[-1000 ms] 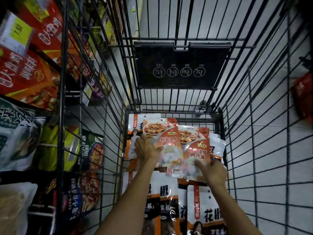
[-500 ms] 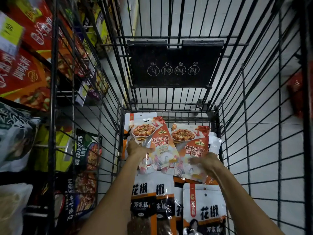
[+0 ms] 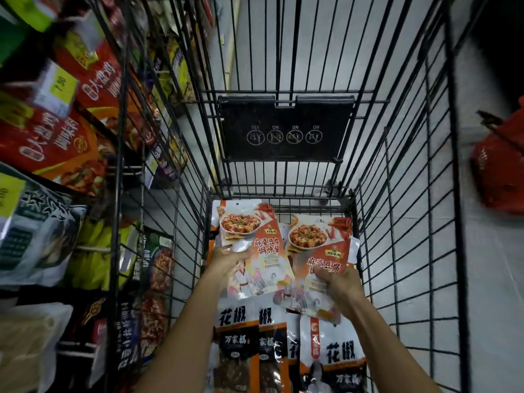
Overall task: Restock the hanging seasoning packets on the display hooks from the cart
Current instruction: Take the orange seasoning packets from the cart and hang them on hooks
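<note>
Both my arms reach down into a black wire cart. My left hand grips the left edge of an orange mapo tofu seasoning packet with a picture of a dish on it. A second packet of the same kind is held at its lower part by my right hand. Both packets are lifted a little above the cart's floor, side by side and slightly fanned apart. Under them lie several white and black peppercorn packets.
The cart's black fold-down seat flap with warning icons stands at the far end. Display hooks with hanging seasoning packets fill the left side beyond the cart wall. A red bag lies on the grey floor at right.
The two orange packets have spread apart, each now in one hand. The view has dropped closer to the cart's inside.
</note>
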`<state>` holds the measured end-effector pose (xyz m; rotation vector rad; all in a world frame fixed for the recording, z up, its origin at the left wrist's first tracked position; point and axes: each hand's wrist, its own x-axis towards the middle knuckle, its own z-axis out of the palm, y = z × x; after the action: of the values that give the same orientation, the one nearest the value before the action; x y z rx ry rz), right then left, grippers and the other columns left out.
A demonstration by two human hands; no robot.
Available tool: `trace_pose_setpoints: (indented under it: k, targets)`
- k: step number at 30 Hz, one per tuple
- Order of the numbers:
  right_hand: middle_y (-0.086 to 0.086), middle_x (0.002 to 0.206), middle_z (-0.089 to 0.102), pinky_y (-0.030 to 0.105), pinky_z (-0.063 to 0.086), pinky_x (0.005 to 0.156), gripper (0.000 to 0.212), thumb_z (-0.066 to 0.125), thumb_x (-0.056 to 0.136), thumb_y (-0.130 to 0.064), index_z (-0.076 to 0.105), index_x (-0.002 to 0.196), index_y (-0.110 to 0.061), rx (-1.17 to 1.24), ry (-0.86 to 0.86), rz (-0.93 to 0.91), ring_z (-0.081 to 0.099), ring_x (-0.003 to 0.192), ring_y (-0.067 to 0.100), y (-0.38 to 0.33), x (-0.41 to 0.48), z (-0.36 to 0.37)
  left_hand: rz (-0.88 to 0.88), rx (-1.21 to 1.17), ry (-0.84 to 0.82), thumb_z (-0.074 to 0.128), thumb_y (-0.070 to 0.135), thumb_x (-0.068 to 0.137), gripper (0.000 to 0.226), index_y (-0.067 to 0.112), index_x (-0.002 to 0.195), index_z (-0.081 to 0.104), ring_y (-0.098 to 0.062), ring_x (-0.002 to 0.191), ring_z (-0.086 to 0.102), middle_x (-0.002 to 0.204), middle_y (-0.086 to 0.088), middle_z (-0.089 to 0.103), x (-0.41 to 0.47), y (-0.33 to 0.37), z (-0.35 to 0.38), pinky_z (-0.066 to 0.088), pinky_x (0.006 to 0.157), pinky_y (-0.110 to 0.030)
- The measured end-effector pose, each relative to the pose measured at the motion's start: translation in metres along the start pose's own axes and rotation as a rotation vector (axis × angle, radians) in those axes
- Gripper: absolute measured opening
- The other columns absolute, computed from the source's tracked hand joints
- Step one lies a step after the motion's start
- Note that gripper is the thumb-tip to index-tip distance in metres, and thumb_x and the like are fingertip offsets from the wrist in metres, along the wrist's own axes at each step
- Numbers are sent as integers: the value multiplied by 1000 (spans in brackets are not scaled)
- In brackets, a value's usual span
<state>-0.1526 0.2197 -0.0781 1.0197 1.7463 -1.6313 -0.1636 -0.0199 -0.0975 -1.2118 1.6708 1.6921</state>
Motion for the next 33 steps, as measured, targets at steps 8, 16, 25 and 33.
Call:
trace_pose_setpoints:
  k: [8, 16, 25, 33]
  targets:
    - [16, 82, 70, 37, 55, 66, 9, 68, 84, -12, 62, 85, -5, -83, -30, -219, 69, 73, 31, -27, -72, -24, 100, -102, -10, 80, 20, 68, 89, 0, 141, 32, -26, 110, 53, 138, -16, 47, -89, 10, -16, 45, 78, -24]
    - [6, 73, 73, 30, 55, 56, 14, 72, 82, -23, 65, 82, -10, -178, -244, -506, 71, 63, 20, -81, -177, -46, 324, -217, 166, 79, 34, 69, 34, 17, 90, 59, -9, 44, 36, 56, -2, 46, -241, 28, -50, 31, 40, -18]
    - [12, 86, 74, 38, 59, 69, 25, 77, 76, -19, 66, 91, -3, -197, -657, -715, 72, 78, 28, -118, -329, -48, 607, -358, 576, 80, 30, 72, 45, 12, 50, 46, -11, 34, 41, 38, -3, 45, -458, -17, -106, 38, 45, -20]
    - [7, 86, 75, 24, 56, 62, 35, 86, 58, -35, 74, 79, -11, -331, -1079, -837, 71, 78, 21, -95, -465, -6, 718, -479, 910, 82, 49, 59, 86, -23, 99, 55, -11, 30, 42, 32, -2, 44, -642, -117, -163, 37, 39, -15]
